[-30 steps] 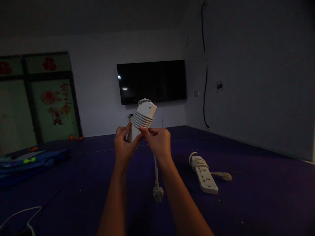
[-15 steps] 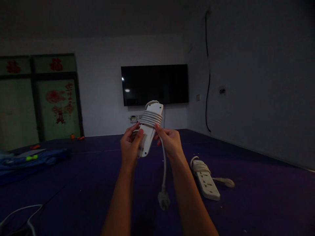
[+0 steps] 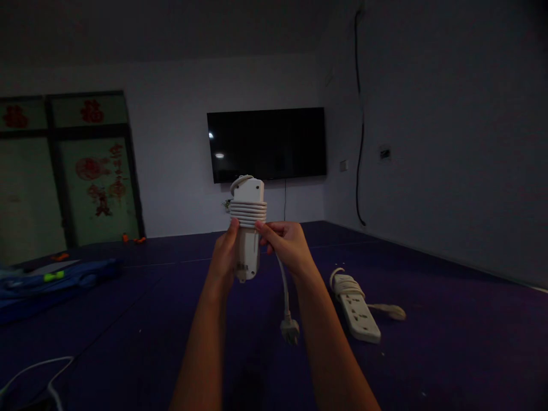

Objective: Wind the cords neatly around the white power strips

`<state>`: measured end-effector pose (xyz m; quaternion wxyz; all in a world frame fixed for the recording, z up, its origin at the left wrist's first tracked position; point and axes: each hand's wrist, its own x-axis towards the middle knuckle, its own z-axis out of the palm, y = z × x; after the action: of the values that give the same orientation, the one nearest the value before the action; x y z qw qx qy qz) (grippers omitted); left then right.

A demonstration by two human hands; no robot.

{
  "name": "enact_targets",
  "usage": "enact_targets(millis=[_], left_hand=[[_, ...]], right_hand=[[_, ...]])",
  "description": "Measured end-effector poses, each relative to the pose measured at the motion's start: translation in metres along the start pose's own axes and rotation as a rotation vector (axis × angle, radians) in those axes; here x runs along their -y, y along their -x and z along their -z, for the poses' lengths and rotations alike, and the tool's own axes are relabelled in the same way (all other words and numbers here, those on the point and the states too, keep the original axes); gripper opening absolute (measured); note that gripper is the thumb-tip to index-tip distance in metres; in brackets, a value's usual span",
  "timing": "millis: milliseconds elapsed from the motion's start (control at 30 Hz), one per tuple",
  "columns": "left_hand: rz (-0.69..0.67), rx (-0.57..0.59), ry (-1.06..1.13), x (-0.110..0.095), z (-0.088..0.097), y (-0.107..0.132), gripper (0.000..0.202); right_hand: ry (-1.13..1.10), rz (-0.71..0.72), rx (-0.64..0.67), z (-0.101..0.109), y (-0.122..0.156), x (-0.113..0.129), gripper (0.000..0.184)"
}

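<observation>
A white power strip [image 3: 247, 245] is held up in front of me, nearly upright, its screwed back side facing me. Its white cord [image 3: 248, 212] is wound in several turns round the upper half. My left hand [image 3: 223, 254] grips the strip from the left, thumb against the lowest turns; its other fingers are hidden behind. With thumb and fingers my right hand [image 3: 286, 242] pinches the cord at the right edge of the windings. From that hand the loose end hangs down to a plug [image 3: 290, 330] in mid-air.
A second white power strip [image 3: 359, 314], cord wound round one end, lies on the dark purple surface [image 3: 171, 342] at right. Blue cloth [image 3: 85, 279] lies at left, and a white cable [image 3: 51, 365] at near left. A television [image 3: 268, 145] hangs on the far wall.
The power strip has moved left and turned from a tilt to nearly upright. Both hands still hold it, and the hanging plug has risen a little and swung slightly right.
</observation>
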<state>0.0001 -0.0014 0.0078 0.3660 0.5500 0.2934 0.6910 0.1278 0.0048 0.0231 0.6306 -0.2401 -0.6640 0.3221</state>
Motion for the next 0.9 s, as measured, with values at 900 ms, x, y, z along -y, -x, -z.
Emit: enact_targets(millis=[900], left_hand=[[-0.113,-0.395,-0.065,-0.001,0.005,0.001,0.064]], right_hand=[[-0.187,-0.107,0.197,0.02,0.007,0.008,0.019]])
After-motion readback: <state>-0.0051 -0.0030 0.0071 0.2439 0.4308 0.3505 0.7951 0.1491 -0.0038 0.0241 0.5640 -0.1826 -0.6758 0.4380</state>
